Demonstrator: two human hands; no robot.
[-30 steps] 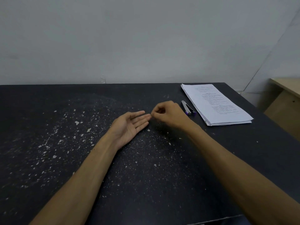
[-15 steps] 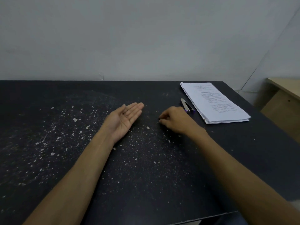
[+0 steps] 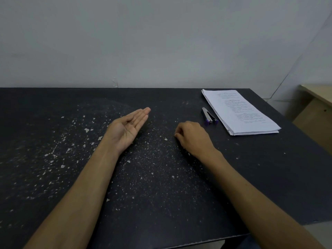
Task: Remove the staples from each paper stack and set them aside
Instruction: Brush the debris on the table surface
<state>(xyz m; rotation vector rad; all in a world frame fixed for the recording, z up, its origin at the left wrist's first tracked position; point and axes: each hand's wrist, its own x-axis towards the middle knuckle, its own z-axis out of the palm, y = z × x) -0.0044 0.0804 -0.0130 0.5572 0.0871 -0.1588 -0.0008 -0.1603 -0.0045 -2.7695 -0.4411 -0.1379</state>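
Note:
My left hand (image 3: 128, 127) rests palm up on the black table (image 3: 53, 108), fingers straight, with one tiny staple (image 3: 132, 123) lying on the palm. To its right, my right hand (image 3: 193, 139) sits knuckles up with curled fingers. Its fingertips are bunched together on the table top, and whether they pinch anything is too small to tell. A stack of printed white paper (image 3: 240, 112) lies at the table's far right. A grey staple remover with purple tips (image 3: 208, 115) lies just left of the stack.
The table top is flecked with many pale specks between and left of my arms. A grey wall stands behind the table. A light wooden desk (image 3: 316, 99) is off to the right, and the table's front edge is near my right forearm.
My right hand has left the left hand's fingertips and moved right and down onto the table. The left hand stayed palm up and shifted slightly left.

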